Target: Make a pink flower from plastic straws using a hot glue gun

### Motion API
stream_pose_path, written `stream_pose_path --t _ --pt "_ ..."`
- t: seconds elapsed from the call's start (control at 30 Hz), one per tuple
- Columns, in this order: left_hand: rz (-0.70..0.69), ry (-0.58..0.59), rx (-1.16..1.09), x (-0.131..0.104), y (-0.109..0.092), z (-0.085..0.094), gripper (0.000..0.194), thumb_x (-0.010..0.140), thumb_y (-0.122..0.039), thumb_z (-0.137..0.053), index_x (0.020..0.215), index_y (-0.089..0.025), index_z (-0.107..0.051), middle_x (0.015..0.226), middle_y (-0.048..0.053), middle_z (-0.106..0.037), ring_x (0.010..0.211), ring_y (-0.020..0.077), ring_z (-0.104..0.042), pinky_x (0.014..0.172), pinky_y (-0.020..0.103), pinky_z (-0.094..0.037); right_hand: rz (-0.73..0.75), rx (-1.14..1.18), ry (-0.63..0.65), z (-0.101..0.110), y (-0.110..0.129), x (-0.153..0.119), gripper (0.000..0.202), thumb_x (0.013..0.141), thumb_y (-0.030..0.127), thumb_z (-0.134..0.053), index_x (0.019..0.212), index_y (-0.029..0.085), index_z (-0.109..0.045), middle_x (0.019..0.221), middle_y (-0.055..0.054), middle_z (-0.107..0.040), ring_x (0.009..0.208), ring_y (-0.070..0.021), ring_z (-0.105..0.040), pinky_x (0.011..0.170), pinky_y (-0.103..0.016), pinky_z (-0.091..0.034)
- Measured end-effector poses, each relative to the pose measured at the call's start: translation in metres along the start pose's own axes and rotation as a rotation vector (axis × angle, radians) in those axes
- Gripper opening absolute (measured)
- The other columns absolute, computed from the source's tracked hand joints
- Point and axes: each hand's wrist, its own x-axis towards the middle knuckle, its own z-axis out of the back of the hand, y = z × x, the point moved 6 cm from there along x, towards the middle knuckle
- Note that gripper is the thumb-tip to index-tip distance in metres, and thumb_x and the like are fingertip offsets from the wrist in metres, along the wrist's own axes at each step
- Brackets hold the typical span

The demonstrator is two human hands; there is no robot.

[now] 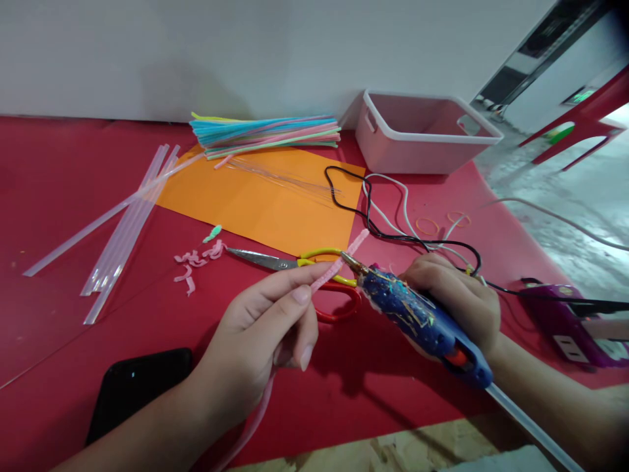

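Head view: what's the left hand [260, 337] doing?
"Pinching a fuzzy pink stick [328, 274] over the scissors [260, 259]"
"And the right hand [459, 298]?"
"Gripping a glue gun [417, 316], pointed at the stick"

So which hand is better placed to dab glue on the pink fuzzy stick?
The right hand, probably: it grips the blue glue gun, nozzle by the pink fuzzy stick, while the left hand pinches that stick.

I can read no lettering or numbers from here; the green-lit panel [582, 96] at upper right may be a sign, too blurred.
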Motion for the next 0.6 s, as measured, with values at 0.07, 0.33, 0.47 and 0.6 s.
stream_pose_path --t 0.07,0.33,0.47,0.6 --pt "0.014 -0.006 0.009 -0.0002 0.0006 0.0005 0.029 0.091 -0.026 -0.060 0.116 -0.020 -0.074 0.041 -0.006 -0.045 0.042 0.0074 -0.028 0.045 0.023 -0.017 0.011 0.003 0.018 -0.0012 0.0016 0.0011 0.010 0.085 0.011 -0.058 0.090 0.020 -0.056 0.071 -0.001 -0.062 0.061 -0.0148 -0.057 0.061 -0.031 -0.044" --pt "0.009 0.031 -0.087 0.0028 0.0044 0.0005 0.023 0.091 -0.024 -0.060 0.108 -0.018 -0.075 0.039 -0.006 -0.048 0.039 0.0063 -0.032 0.044 0.021 -0.024 0.031 0.004 0.060 -0.0030 0.0078 0.0060 0.009 0.090 0.014 -0.052 0.086 0.019 -0.057 0.065 0.000 -0.062 0.056 -0.0146 -0.057 0.058 -0.030 -0.044" --pt "0.004 0.036 -0.097 0.0014 0.0040 -0.0001 0.022 0.092 -0.022 -0.059 0.105 -0.019 -0.076 0.039 -0.006 -0.047 0.038 0.0057 -0.031 0.044 0.021 -0.021 0.050 0.033 0.080 -0.0049 0.0074 0.0042 0.007 0.089 0.012 -0.053 0.089 0.017 -0.058 0.067 -0.001 -0.061 0.058 -0.0152 -0.058 0.060 -0.031 -0.044" --pt "-0.017 0.058 -0.067 0.0004 0.0022 -0.0011 0.023 0.093 -0.024 -0.058 0.108 -0.018 -0.075 0.040 -0.006 -0.048 0.039 0.0062 -0.032 0.045 0.021 -0.023 0.082 0.078 0.036 -0.0024 0.0077 0.0025 0.006 0.089 0.014 -0.056 0.090 0.017 -0.060 0.069 -0.003 -0.062 0.060 -0.0167 -0.058 0.062 -0.032 -0.047"
